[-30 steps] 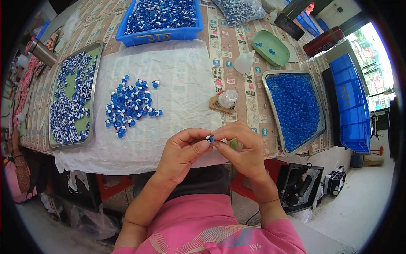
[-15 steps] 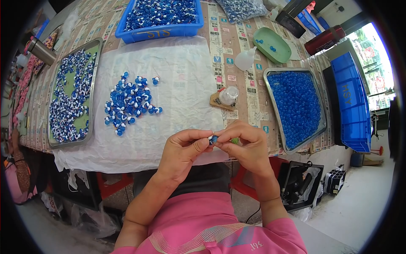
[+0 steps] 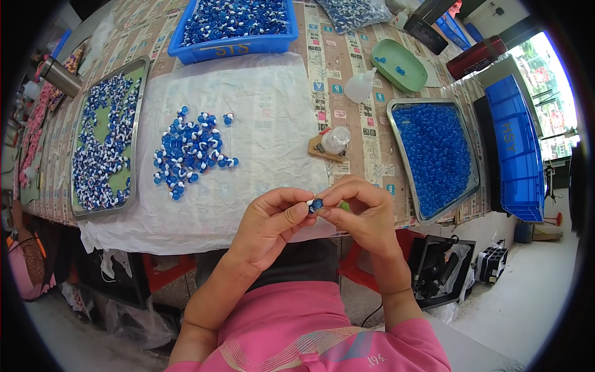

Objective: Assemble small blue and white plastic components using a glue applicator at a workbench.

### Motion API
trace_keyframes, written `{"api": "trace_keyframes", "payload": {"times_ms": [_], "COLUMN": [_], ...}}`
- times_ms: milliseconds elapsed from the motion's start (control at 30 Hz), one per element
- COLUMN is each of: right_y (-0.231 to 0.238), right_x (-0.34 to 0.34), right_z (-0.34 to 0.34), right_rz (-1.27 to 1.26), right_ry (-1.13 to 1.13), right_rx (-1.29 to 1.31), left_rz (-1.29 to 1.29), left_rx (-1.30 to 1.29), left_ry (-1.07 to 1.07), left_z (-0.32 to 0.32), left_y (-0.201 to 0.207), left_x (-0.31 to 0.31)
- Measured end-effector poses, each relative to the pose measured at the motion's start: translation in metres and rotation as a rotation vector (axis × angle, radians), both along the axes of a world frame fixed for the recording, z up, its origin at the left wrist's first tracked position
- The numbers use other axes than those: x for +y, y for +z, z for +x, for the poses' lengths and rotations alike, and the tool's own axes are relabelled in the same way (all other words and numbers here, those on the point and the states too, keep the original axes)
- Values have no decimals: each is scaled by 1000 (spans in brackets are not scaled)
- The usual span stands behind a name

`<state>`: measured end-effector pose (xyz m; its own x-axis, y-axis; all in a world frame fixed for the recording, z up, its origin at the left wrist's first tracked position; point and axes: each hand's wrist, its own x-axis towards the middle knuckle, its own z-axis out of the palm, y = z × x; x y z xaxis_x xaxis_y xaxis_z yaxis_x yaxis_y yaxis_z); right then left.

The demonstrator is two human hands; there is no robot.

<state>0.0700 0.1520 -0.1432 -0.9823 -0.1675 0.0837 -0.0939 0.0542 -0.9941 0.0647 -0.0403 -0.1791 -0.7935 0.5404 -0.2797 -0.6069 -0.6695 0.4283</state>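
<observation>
Between the left hand (image 3: 263, 226) and right hand (image 3: 369, 217), a small blue-and-white piece (image 3: 317, 204) is being pinched by both sets of fingertips, its white part facing left.

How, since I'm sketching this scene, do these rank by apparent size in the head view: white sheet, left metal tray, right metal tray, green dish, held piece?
1. White sheet
2. Left metal tray and right metal tray: too alike to rank
3. Green dish
4. Held blue-and-white piece
</observation>
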Motion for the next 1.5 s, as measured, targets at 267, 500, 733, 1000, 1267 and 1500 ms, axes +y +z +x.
{"api": "trace_keyframes", "payload": {"times_ms": [267, 500, 733, 1000, 1267, 1500], "right_y": [3, 22, 28, 28, 36, 23], "right_x": [13, 26, 11, -5, -19, -23], "right_z": [-7, -47, -69, -75, -48, -14], "right_rz": [30, 553, 672, 748, 585, 426], "right_ry": [-156, -339, -264, -210, -156, 6], "right_rx": [100, 385, 378, 374, 308, 201], "left_rz": [-31, -40, -22, 26, 12, 38], "left_rx": [-29, -56, -37, -39, -46, -21], "left_ry": [-6, -11, -25, -37, -32, -14], "left_z": [-2, -2, -2, -8, -10, -9], "left_y": [-3, 3, 6, 0, -1, -7], "left_x": [-2, -1, -13, -27, -29, -18]}}
